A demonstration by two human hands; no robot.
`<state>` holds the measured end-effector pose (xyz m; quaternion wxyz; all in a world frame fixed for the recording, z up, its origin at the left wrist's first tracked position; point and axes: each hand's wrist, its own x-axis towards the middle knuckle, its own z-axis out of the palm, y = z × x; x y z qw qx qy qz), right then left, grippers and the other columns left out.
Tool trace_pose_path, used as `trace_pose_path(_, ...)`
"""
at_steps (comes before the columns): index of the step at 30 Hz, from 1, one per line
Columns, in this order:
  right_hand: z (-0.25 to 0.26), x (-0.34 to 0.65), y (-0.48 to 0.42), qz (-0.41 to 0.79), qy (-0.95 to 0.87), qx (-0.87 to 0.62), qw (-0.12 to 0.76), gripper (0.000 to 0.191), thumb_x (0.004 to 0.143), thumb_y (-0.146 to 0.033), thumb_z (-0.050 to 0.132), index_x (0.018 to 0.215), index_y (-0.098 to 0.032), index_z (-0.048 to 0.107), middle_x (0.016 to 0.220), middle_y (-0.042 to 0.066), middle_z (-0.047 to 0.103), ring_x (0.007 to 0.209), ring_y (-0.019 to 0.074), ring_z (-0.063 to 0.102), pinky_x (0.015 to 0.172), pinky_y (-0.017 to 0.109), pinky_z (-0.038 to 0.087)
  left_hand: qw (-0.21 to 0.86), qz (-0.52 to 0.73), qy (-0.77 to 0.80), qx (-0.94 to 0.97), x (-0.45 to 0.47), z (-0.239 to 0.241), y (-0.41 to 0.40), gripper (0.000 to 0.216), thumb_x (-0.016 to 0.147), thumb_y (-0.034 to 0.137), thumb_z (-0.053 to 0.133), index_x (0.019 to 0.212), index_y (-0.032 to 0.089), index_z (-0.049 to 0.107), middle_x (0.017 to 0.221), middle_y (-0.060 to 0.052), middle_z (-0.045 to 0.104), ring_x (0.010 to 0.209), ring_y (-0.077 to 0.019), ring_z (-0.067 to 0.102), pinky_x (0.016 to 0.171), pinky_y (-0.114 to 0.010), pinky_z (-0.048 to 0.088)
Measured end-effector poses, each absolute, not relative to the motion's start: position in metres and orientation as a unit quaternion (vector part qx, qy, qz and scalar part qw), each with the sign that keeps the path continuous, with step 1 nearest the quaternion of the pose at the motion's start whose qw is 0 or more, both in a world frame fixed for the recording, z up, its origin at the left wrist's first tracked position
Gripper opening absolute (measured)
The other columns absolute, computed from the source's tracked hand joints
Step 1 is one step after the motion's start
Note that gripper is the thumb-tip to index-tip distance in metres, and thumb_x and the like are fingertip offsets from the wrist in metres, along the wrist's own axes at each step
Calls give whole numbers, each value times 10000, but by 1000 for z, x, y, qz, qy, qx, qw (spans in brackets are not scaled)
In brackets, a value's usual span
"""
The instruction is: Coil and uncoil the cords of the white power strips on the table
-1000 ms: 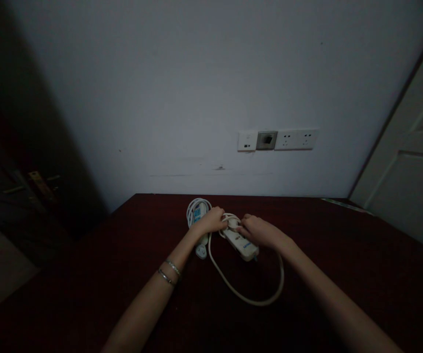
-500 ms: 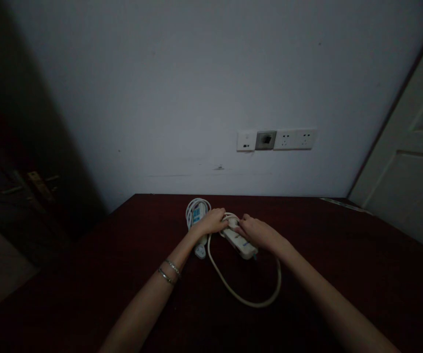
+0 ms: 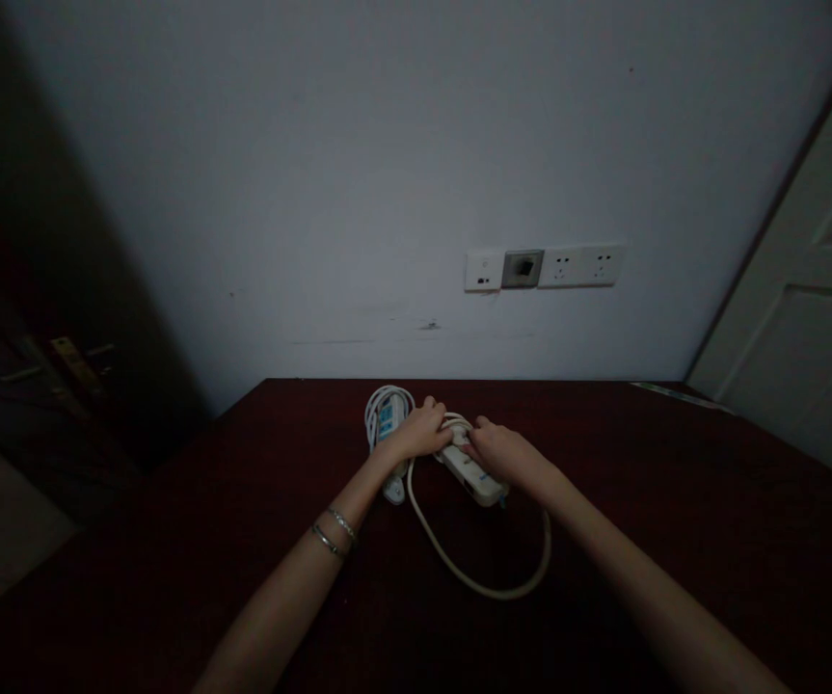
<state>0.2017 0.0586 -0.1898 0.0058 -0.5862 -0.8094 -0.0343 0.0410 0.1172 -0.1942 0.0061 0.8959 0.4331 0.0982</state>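
Note:
A cream power strip [image 3: 479,479] lies on the dark red table [image 3: 676,501], its thick cable [image 3: 488,584] looping toward me. My left hand [image 3: 421,434] is closed on the cable at the strip's far end. My right hand [image 3: 496,450] rests closed on top of the strip, fingers pinching something small that I cannot make out. Behind my left hand lies a second coiled white cable with a blue-labelled strip [image 3: 387,416]. A white plug [image 3: 393,493] sits below my left wrist, which wears two bracelets [image 3: 335,532].
A row of wall sockets [image 3: 544,268] sits on the white wall above the table. A dark door with a brass handle [image 3: 65,361] is at the left. A white door [image 3: 806,318] stands at the right.
Both hands have shifted slightly toward the far end of the power strip. The cable loop has drawn in a little. The view has tilted slightly.

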Motion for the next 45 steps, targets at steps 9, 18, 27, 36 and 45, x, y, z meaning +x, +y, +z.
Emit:
trace_pose_path(9,-190,197,54,-43,-793,-607,29,358,916,-353,381,982,-102,628,992,165,573,844,252,642,686,300,467,26,88,435,896,41,-192,116,223,849,303,382,989,149,463,1049,-91,471,889,-198,574,805,-313,444)
trace_pose_path(18,-197,194,55,-39,-782,-620,49,364,908,-384,386,985,-125,630,983,146,555,824,238,643,688,297,464,41,106,437,892,39,-194,117,289,843,388,413,982,146,488,1009,-94,485,873,-206,570,796,-321,445)
trace_pose_path(27,-200,193,56,-23,-765,-640,59,394,899,-437,376,994,-154,634,979,129,537,824,235,635,673,299,463,62,143,474,866,42,-196,120,313,804,420,492,958,155,560,985,-80,524,878,-193,563,799,-294,437)
trace_pose_path(36,-204,186,53,-44,-745,-663,63,430,913,-433,320,1050,-153,616,1001,145,525,795,231,643,622,288,462,61,153,503,849,49,-201,113,255,805,343,490,968,172,585,1016,-82,550,914,-197,565,802,-285,435)
trace_pose_path(45,-199,203,63,22,-787,-607,109,426,848,-485,433,820,-119,648,877,121,612,745,199,629,601,244,415,118,154,414,889,35,-200,132,180,710,262,559,829,129,586,795,-25,578,738,-146,537,674,-231,421)
